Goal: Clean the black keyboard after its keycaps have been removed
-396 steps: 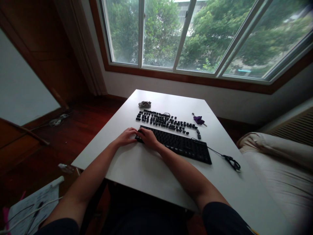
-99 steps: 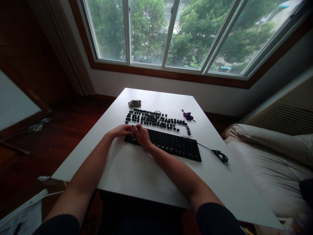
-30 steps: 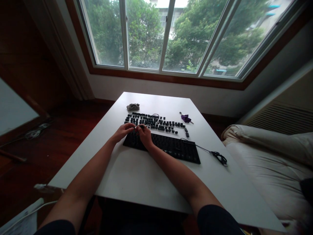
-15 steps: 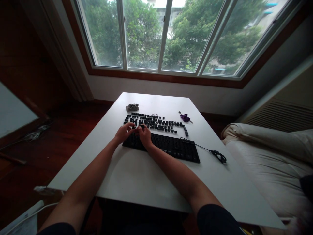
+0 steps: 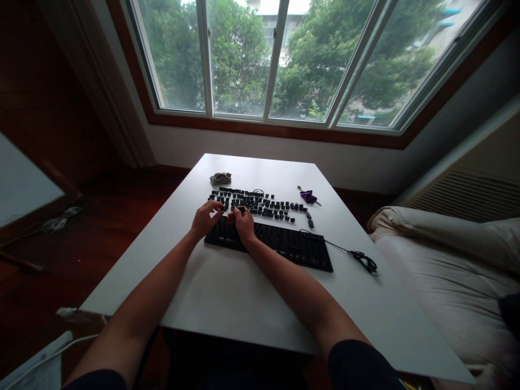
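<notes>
A black keyboard (image 5: 292, 244) lies slightly askew on the white table, and both my hands are over its far left part. My left hand (image 5: 204, 218) reaches over its far left corner, thumb and fingers apart, with the fingertips close to a small black keycap (image 5: 223, 208). My right hand (image 5: 244, 223) is closed, fingers bent in a pinch around a small black piece that looks like a keycap (image 5: 241, 209). Beyond the keyboard, several loose black keycaps (image 5: 280, 205) lie in uneven rows. My right wrist and fingers hide part of the keys.
A grey crumpled cloth (image 5: 220, 178) lies at the table's far left. To the far right is a purple cloth (image 5: 309, 197) with a thin stick-like thing. The keyboard's coiled cable (image 5: 363, 261) rests on the right. A pale sofa (image 5: 439, 260) stands beside the white table (image 5: 227, 303).
My hands have drawn slightly apart: the right one has moved a little to the right. The left-hand fingers have opened somewhat near the keycaps. The keyboard stays in place.
</notes>
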A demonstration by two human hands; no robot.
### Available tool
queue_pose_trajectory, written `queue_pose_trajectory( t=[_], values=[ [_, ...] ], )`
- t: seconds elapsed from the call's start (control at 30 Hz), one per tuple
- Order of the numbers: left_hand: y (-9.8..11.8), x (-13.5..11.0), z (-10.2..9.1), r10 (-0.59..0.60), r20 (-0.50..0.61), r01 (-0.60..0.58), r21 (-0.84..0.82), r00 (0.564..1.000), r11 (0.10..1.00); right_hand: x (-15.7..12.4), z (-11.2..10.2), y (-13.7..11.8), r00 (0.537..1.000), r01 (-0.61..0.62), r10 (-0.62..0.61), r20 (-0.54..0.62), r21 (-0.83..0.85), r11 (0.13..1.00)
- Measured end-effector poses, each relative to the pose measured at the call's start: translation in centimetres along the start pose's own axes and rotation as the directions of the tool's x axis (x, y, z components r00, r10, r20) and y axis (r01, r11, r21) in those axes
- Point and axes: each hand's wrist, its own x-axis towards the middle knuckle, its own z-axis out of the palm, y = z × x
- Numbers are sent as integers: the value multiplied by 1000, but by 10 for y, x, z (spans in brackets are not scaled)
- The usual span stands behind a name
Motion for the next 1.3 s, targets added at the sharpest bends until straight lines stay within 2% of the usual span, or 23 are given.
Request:
queue_pose_trajectory(
  t=[0.17, 0.27, 0.4, 0.57, 0.8, 1.07, 1.3],
  values=[
    [-26, -4, 0, -229, -66, 231, 28, 971, 972, 0, -1, 1, 999, 28, -27, 19, -55, 998],
    [-48, -8, -1, -291, -31, 293, 75, 956, 953, -1, -1, 1, 999, 26, -25, 27, -65, 998],
    [-66, -12, -2, -263, 29, 251, 211, 964, 945, -1, 0, 2, 999, 33, -30, 33, -74, 997],
    [-71, -12, 0, -192, 24, 175, 316, 981, 932, -2, 1, 1, 999, 23, -19, 35, -119, 993],
    [-74, -6, 5, -192, 28, 163, 415, 981, 895, -23, 5, -13, 998, 38, -22, 53, -337, 941],
    [-79, -6, 9, -294, -7, 265, 456, 956, 849, -34, 8, -28, 995, 55, -13, 101, -422, 905],
    [-76, -5, 7, -241, -4, 220, 421, 971, 880, -29, 8, -16, 992, 88, -50, 112, -368, 926]
  ],
)
